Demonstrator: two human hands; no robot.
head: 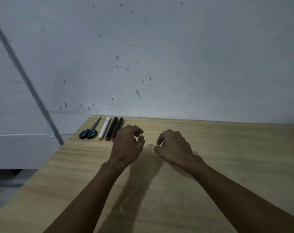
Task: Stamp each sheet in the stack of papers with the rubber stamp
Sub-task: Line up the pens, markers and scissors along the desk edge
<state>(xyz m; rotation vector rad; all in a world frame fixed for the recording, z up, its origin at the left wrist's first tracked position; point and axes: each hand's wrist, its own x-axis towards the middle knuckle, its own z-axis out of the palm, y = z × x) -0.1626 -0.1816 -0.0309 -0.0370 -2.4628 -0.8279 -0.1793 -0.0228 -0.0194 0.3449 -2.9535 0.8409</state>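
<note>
Both hands hover over the middle of the desk (210, 165), the left hand (127, 143) and right hand (174, 145) loosely curled and holding nothing. Scissors (90, 131) and three markers (111, 129) lie at the far left corner; neither stamp nor paper stack is in view.

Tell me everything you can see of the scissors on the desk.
The scissors lie flat near the far left corner of the wooden table, blades closed and pointing toward the wall. Two dark oval handle loops face the person; the blades look like grey metal. A white marker lies beside them, apart. Neither hand touches them.
</note>
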